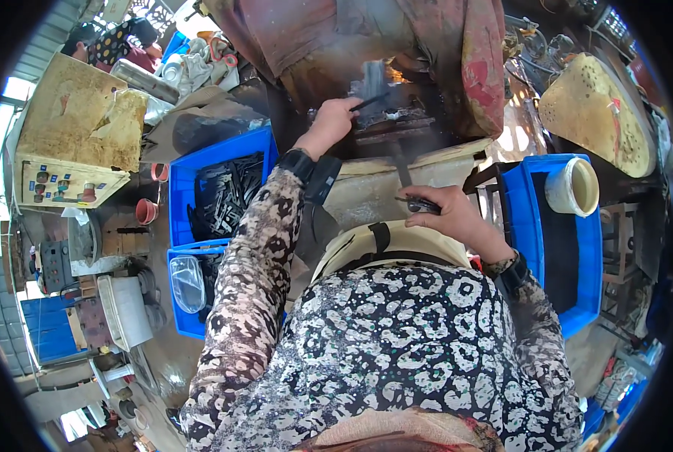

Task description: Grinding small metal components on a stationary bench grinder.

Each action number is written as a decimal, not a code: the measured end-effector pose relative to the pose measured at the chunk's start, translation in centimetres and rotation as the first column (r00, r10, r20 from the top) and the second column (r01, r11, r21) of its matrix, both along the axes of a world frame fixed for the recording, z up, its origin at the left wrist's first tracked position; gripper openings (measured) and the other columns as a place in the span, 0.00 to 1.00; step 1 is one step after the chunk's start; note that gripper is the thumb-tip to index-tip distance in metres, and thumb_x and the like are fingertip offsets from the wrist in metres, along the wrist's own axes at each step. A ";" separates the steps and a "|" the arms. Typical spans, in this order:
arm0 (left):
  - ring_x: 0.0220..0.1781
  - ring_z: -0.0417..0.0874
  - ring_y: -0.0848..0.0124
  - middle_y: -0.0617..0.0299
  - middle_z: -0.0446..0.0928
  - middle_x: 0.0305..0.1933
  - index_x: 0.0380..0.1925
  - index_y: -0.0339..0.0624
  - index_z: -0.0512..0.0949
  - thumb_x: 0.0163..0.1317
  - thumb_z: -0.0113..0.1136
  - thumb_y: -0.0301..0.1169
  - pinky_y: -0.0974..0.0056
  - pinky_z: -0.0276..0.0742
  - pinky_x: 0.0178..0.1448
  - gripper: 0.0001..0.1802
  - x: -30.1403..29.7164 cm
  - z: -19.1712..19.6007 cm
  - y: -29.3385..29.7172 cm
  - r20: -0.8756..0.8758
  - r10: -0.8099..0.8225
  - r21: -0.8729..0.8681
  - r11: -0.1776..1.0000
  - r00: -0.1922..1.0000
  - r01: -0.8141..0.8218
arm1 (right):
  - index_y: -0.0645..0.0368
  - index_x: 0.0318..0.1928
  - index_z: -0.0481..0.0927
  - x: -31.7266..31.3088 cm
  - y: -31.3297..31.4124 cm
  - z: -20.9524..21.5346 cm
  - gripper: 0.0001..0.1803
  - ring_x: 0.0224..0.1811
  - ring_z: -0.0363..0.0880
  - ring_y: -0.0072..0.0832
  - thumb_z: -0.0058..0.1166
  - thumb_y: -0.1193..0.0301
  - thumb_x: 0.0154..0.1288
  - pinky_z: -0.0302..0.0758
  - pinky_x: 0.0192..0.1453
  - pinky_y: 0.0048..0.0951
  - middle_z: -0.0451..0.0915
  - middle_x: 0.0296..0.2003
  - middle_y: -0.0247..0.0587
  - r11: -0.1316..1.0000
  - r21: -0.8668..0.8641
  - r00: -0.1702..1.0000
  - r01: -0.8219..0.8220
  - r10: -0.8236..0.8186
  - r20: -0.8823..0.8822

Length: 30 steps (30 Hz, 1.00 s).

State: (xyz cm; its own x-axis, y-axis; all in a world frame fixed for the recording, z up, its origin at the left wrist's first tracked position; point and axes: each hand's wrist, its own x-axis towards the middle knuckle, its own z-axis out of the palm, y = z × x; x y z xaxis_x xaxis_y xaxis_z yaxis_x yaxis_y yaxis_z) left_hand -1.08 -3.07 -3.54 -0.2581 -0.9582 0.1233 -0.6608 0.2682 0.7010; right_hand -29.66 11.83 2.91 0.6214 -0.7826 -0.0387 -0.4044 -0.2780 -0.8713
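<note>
At the left of the frame a blue bin (219,192) holds a heap of dark metal strips (227,196), set close beside the person so a fresh piece is within easy reach. Just right of it, the left hand (335,119) is closed around a thin dark rod (368,102), held by its near end, seemingly to keep the fingers back from the smoking machine (385,105) at top centre. Lower and right of centre, the right hand (445,211) is clenched on a small dark tool (421,204) held near the body. At the far right, a second blue bin (589,256) carries a cream cup (573,186).
</note>
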 end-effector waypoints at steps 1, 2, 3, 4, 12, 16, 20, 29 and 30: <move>0.46 0.82 0.50 0.43 0.81 0.42 0.50 0.43 0.80 0.55 0.51 0.16 0.56 0.77 0.50 0.22 -0.2 -0.3 -0.3 0.067 -0.025 -0.033 0.999 0.997 0.027 | 0.53 0.53 0.80 0.1 0.0 -0.1 0.24 0.34 0.83 0.25 0.69 0.66 0.55 0.77 0.43 0.26 0.85 0.36 0.43 0.999 -0.046 0.999 0.002 0.000 0.046; 0.46 0.81 0.48 0.42 0.80 0.42 0.48 0.44 0.81 0.54 0.51 0.17 0.55 0.76 0.51 0.22 -0.4 -0.5 -0.4 0.130 -0.038 -0.078 0.996 0.991 0.049 | 0.53 0.53 0.80 0.1 0.0 -0.2 0.24 0.34 0.83 0.25 0.69 0.66 0.55 0.77 0.43 0.26 0.85 0.36 0.43 0.999 -0.036 1.000 0.006 -0.006 0.013; 0.46 0.81 0.48 0.42 0.80 0.42 0.48 0.44 0.81 0.54 0.51 0.17 0.55 0.76 0.51 0.22 -0.6 -0.6 -0.6 0.131 -0.048 -0.067 0.996 0.990 0.058 | 0.53 0.52 0.80 0.2 -0.1 -0.2 0.23 0.34 0.83 0.27 0.68 0.66 0.56 0.77 0.43 0.27 0.85 0.36 0.43 0.997 -0.079 1.000 0.000 0.002 0.018; 0.47 0.81 0.50 0.44 0.80 0.44 0.49 0.44 0.80 0.54 0.50 0.15 0.57 0.75 0.53 0.23 -0.6 -0.6 -0.7 0.128 -0.077 -0.018 0.997 0.989 0.080 | 0.53 0.52 0.80 0.3 -0.2 -0.3 0.22 0.34 0.84 0.30 0.68 0.66 0.56 0.78 0.42 0.28 0.84 0.36 0.44 0.993 -0.122 1.000 -0.008 0.010 0.023; 0.53 0.80 0.52 0.49 0.80 0.51 0.54 0.47 0.78 0.52 0.47 0.12 0.61 0.74 0.58 0.30 -0.1 0.2 0.0 0.234 -0.170 0.045 0.985 0.957 0.164 | 0.53 0.49 0.80 0.7 -0.2 -0.5 0.18 0.34 0.84 0.41 0.66 0.68 0.57 0.78 0.38 0.32 0.83 0.33 0.46 0.967 -0.244 0.997 -0.071 0.071 -0.011; 0.54 0.80 0.52 0.49 0.80 0.52 0.55 0.50 0.78 0.51 0.47 0.12 0.60 0.74 0.58 0.32 -0.4 0.8 0.2 0.318 -0.135 0.054 0.991 0.938 0.124 | 0.52 0.48 0.80 0.8 -0.2 -0.3 0.18 0.33 0.83 0.42 0.65 0.70 0.56 0.78 0.36 0.33 0.83 0.33 0.45 0.948 -0.310 0.997 -0.073 0.078 0.004; 0.52 0.80 0.51 0.48 0.80 0.51 0.55 0.52 0.78 0.51 0.48 0.14 0.57 0.74 0.57 0.31 0.0 0.6 0.5 0.309 -0.138 0.047 0.990 0.941 0.129 | 0.51 0.49 0.79 0.8 0.0 0.0 0.20 0.33 0.83 0.42 0.65 0.71 0.53 0.78 0.35 0.35 0.82 0.32 0.44 0.929 -0.362 0.996 -0.081 0.086 -0.003; 0.47 0.81 0.50 0.50 0.81 0.45 0.51 0.54 0.80 0.51 0.52 0.21 0.51 0.76 0.52 0.26 0.7 0.2 0.1 0.485 -0.136 -0.037 0.984 0.864 0.176 | 0.50 0.47 0.79 0.6 -0.1 -0.7 0.23 0.29 0.80 0.43 0.65 0.73 0.46 0.76 0.31 0.40 0.79 0.27 0.42 0.830 -0.541 0.986 -0.135 0.058 -0.156; 0.46 0.81 0.51 0.51 0.82 0.43 0.50 0.53 0.81 0.51 0.53 0.22 0.51 0.77 0.50 0.25 0.8 0.7 0.4 0.474 -0.136 -0.097 0.974 0.870 0.205 | 0.50 0.46 0.79 0.6 -0.2 -0.7 0.23 0.28 0.80 0.43 0.65 0.73 0.45 0.75 0.31 0.40 0.78 0.27 0.41 0.827 -0.544 0.986 -0.144 0.069 -0.155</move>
State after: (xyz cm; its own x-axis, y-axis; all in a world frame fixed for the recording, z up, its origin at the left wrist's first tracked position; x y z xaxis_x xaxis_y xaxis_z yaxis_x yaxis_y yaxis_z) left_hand -0.29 -2.69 -2.83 -0.4760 -0.8759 0.0787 -0.8344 0.4781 0.2742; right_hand -29.04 11.63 2.25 0.7212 -0.6254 0.2978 -0.4374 -0.7445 -0.5044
